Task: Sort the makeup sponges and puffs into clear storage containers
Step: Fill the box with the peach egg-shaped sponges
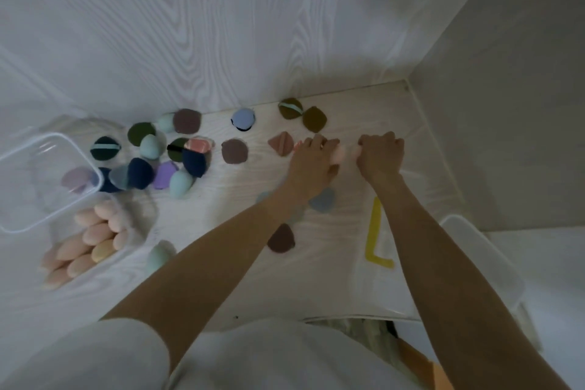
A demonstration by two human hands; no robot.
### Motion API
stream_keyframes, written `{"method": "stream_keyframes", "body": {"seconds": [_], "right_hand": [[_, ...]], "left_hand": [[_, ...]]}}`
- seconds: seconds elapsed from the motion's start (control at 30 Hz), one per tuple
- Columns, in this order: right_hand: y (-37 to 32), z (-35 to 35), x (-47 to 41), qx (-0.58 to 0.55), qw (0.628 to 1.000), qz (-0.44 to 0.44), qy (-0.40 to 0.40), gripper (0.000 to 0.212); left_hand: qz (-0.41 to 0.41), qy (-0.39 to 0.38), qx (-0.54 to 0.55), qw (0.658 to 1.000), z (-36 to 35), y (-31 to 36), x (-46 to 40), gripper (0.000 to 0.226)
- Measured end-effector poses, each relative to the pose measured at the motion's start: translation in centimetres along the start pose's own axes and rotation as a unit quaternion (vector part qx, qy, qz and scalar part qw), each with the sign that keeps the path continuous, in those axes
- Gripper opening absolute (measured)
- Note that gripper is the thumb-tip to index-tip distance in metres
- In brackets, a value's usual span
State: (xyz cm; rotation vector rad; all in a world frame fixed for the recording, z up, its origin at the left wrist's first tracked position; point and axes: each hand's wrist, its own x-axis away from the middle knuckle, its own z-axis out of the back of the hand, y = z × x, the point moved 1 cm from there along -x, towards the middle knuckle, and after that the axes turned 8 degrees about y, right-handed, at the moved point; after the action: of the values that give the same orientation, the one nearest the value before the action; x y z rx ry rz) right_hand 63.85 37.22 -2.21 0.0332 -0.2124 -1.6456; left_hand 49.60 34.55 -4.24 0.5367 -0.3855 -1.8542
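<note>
My left hand (313, 158) and my right hand (380, 153) are close together at the table's far right, fingers curled. A pale pink sponge (338, 153) shows between them, held by my left hand; what my right hand grips is hidden. Puffs lie scattered: a brown one (234, 151), a pink triangular one (280, 143), olive ones (302, 114), a blue one (243, 119), a maroon one (281, 239). A heap of dark and teal puffs and sponges (164, 161) sits left. A clear container (95, 244) holds several peach sponges.
A clear lid or container (19, 187) lies tilted at the far left. A clear plastic bag with a yellow strip (375, 231) lies at the right, beside a white bin (484, 260). Walls close in behind and to the right of the table.
</note>
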Motion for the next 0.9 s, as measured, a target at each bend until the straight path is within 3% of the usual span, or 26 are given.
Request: {"method": "stream_keyframes", "body": {"seconds": [0.07, 0.13, 0.33, 0.6, 0.73, 0.9], "right_hand": [[-0.9, 0.9, 0.9, -0.064, 0.997, 0.025, 0.048, 0.032], [-2.6, 2.0, 2.5, -0.198, 0.978, 0.031, 0.054, 0.034], [-12.5, 3.2, 9.9, -0.479, 0.874, 0.055, -0.06, 0.038], [-24.5, 4.6, 18.5, -0.598, 0.787, 0.107, -0.108, 0.023], [-28.4, 5.3, 20.1, -0.606, 0.779, 0.125, -0.1, 0.029], [-31.8, 6.1, 20.6, -0.601, 0.787, 0.121, -0.069, 0.033]], "left_hand": [[0.028, 0.053, 0.117, 0.991, 2.6, -1.2, 2.0, 0.047], [0.088, 0.096, 0.176, 0.976, 5.9, -3.0, 4.5, 0.046], [0.311, 0.216, 0.237, 0.894, 13.8, -9.2, 15.4, 0.037], [0.431, 0.367, 0.09, 0.819, 22.7, -16.6, 28.6, 0.034], [0.424, 0.348, 0.047, 0.835, 25.0, -20.8, 30.5, 0.035], [0.296, 0.211, -0.02, 0.931, 24.7, -25.0, 31.0, 0.037]]}}
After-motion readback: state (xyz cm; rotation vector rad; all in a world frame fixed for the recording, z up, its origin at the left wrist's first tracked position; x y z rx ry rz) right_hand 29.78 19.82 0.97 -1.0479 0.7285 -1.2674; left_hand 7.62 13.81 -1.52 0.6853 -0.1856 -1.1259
